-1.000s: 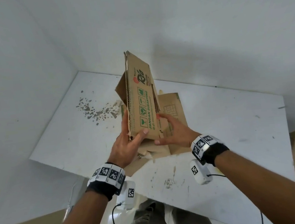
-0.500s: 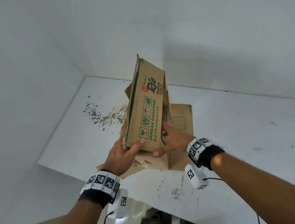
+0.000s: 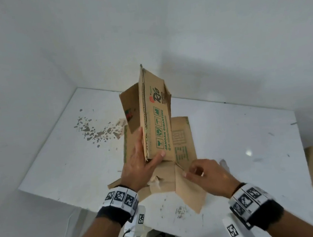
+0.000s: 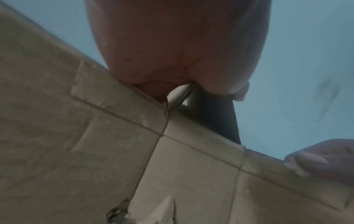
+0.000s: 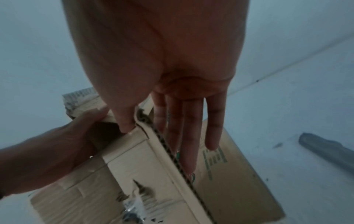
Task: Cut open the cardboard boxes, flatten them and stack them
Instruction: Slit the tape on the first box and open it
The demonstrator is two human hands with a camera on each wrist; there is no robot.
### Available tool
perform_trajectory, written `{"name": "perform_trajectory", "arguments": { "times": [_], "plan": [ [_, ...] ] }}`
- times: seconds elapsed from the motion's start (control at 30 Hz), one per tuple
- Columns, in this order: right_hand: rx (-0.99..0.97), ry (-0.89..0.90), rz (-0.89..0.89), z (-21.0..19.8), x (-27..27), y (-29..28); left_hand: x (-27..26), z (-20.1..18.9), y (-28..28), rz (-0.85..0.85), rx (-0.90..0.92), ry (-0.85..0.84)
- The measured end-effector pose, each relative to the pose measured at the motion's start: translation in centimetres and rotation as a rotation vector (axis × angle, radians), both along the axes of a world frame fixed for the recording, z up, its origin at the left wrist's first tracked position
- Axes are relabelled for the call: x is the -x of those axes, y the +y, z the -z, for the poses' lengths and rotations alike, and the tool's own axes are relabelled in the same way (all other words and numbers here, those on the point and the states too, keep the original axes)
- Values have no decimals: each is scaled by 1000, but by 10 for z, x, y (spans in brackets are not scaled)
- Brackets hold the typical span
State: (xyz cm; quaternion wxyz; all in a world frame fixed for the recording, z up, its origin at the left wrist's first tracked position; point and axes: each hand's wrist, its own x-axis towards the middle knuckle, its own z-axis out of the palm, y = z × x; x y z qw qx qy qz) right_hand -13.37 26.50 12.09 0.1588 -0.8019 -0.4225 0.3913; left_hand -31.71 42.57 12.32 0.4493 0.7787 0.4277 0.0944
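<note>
From the head view, the left hand (image 3: 139, 169) grips the lower end of the upright cardboard box (image 3: 156, 118), thumb across its printed face and fingers behind. The right hand (image 3: 208, 176), which half a second ago pressed the box's right side, has dropped to the bottom flap (image 3: 188, 189) and pinches its edge. The box has opened slightly, above a flattened box (image 3: 181, 135) lying on the white surface (image 3: 247, 129). The collapsing seems to be moving on to the flaps.

In the left wrist view the palm (image 4: 172, 53) meets the box's corner crease, with torn tape visible on the bottom flaps; the fingers are hidden.

The right wrist view shows the thumb (image 5: 124, 121) on one side of the flap's corrugated edge and straight fingers (image 5: 189, 136) on the other, holding it lightly.
</note>
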Motion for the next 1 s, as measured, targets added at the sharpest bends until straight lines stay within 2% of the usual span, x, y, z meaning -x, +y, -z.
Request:
{"name": "perform_trajectory", "arguments": {
  "times": [0.07, 0.13, 0.27, 0.33, 0.5, 0.6, 0.67, 0.77, 0.83, 0.87, 0.9, 0.97, 1.0],
  "plan": [
    [-12, 58, -29, 7, -4, 10, -12, 3, 5, -17, -40, 21],
    [-48, 43, -49, 21, -11, 30, -20, 11, 22, -23, -38, 59],
    [-12, -138, -49, 47, -20, 71, -27, 33, 56, 116, -120, 351],
    [60, -189, -23, 61, -22, 84, -22, 50, 64, 138, -151, 446],
    [266, -105, 75, 100, -14, 88, 10, 97, 72, 160, -31, 473],
    [266, -77, 242, 116, -14, 80, 30, 119, 78, 14, -41, 547],
    [92, -81, 438, 120, -14, 80, 41, 136, 86, -161, -54, 598],
    [-219, -123, 662, 104, 5, 105, 48, 150, 96, -455, 129, 610],
    [-316, -121, 733, 95, 17, 131, 47, 155, 100, -508, 222, 588],
    [-289, -114, 744, 97, 17, 144, 46, 160, 100, -506, 239, 584],
    [-173, -117, 725, 103, 13, 155, 43, 164, 99, -502, 248, 583],
    [184, -158, 651, 123, 0, 161, 38, 170, 92, -458, 262, 608],
    [300, -164, 643, 133, -6, 158, 37, 173, 85, -418, 261, 619]
  ]
}}
